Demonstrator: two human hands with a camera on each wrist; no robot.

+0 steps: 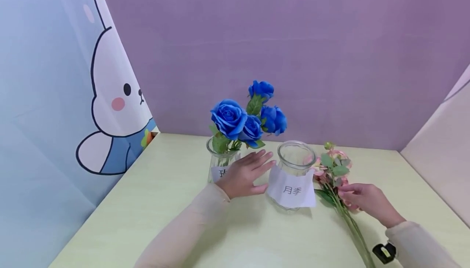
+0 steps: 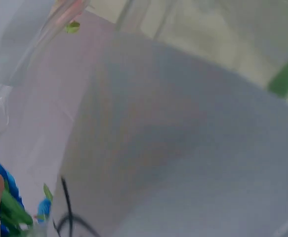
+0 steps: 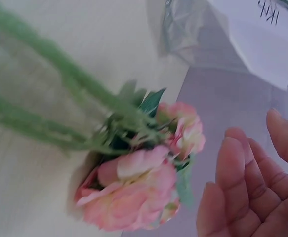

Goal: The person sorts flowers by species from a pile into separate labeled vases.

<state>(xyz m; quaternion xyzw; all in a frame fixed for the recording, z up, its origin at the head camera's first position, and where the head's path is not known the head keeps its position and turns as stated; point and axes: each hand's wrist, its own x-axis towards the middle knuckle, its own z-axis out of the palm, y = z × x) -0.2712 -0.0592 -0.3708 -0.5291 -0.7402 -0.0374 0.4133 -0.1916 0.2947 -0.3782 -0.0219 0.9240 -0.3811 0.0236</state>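
My left hand [image 1: 246, 175], fingers spread and straight, is beside a glass vase [image 1: 210, 164] of blue roses [image 1: 229, 118] and hides part of its paper label. To its right stands a second glass vase [image 1: 296, 164] with a white label [image 1: 291, 192] and no flowers in it. Pink flowers [image 3: 134, 192] with long green stems [image 1: 354, 231] lie right of that vase. My right hand [image 1: 369, 200] is over them; in the right wrist view its fingers [image 3: 231, 168] are loosely bent, apart from the blossoms. Blurred paper fills most of the left wrist view.
A pale yellow table [image 1: 147, 219] carries everything. Behind it rises a purple backdrop [image 1: 330, 56]. A blue cloth with a cartoon rabbit [image 1: 117, 84] hangs at the left, and a pale panel [image 1: 440, 145] stands at the right.
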